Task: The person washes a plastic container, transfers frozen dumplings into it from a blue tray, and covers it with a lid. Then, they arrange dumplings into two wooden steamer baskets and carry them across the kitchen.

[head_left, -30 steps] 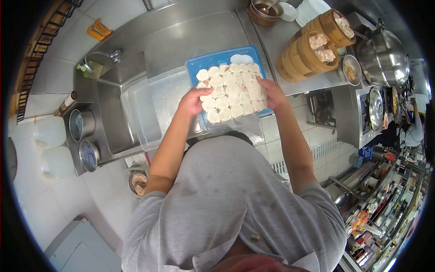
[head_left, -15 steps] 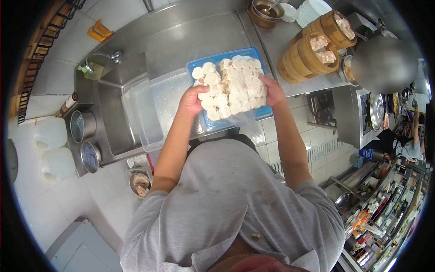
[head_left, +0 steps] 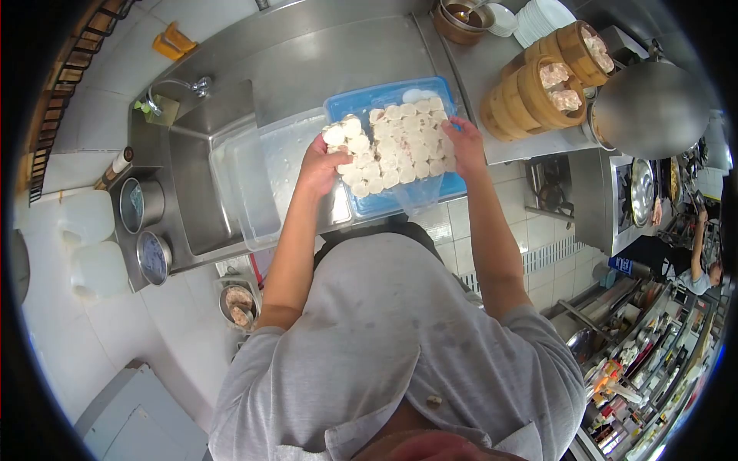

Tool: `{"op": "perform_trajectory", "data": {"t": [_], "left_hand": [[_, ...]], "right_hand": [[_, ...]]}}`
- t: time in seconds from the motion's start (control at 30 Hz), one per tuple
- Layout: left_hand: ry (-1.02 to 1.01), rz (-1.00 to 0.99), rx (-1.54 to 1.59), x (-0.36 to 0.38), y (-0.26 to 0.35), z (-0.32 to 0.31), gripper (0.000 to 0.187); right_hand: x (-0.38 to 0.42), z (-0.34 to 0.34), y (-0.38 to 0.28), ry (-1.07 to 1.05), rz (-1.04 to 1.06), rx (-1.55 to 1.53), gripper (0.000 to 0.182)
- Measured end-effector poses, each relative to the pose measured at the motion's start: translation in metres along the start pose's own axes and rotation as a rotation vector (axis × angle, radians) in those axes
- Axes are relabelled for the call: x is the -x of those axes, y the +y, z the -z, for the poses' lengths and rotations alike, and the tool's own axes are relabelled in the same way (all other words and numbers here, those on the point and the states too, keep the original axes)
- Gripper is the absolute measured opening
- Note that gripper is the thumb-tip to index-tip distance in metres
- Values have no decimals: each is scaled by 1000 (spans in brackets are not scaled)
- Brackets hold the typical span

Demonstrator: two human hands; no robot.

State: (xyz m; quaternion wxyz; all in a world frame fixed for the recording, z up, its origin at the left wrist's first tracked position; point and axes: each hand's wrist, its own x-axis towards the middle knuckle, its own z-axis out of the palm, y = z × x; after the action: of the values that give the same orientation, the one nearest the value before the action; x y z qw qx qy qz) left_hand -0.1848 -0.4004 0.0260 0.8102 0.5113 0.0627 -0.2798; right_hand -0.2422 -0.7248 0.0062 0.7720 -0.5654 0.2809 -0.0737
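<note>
Pale round dumplings [head_left: 405, 142], stuck together in rows as one slab, are held over a blue tray [head_left: 350, 101] on the steel counter. A gap splits the slab's upper left part. My left hand [head_left: 317, 167] is closed on the left edge, its thumb lying on top. At the right edge, my right hand [head_left: 467, 147] grips the slab between thumb and fingers; its far fingers are partly hidden. Clear plastic film [head_left: 421, 197] hangs below the slab's near edge.
A clear plastic bin [head_left: 244, 201] straddles the sink [head_left: 201, 165] on the left. Bamboo steamers [head_left: 503, 110] holding pinkish lumps stand at the right, near white plates [head_left: 540, 21] and a brown bowl [head_left: 460, 31]. Another person [head_left: 696, 265] is at the far right.
The slab has tipped, so more of its flat face of rounds shows. My left hand has shifted slightly left and the gap at the upper left looks wider.
</note>
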Motion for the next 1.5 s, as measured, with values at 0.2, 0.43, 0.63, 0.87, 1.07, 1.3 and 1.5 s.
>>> {"op": "perform_trajectory", "data": {"t": [0.2,0.43,0.63,0.87,1.07,1.3,1.5], "left_hand": [[86,-66,-42,15,10,-3,57],[134,-137,-418,46,35,-14,56],[155,-144,-237,46,30,13,56],[156,-177,-148,45,47,35,54],[37,-178,-87,49,76,30,55],[-202,-33,181,26,66,-23,58],[-411,291,65,1,71,-21,48]], "right_hand": [[-9,3,15,31,41,139,53],[-9,2,25,90,100,214,51],[-1,-2,17,91,136,304,48],[15,-16,-1,192,509,884,52],[93,-89,-36,-500,309,548,52],[102,-102,-39,-638,-66,55,54],[83,-56,-55,-679,-88,139,50]]}}
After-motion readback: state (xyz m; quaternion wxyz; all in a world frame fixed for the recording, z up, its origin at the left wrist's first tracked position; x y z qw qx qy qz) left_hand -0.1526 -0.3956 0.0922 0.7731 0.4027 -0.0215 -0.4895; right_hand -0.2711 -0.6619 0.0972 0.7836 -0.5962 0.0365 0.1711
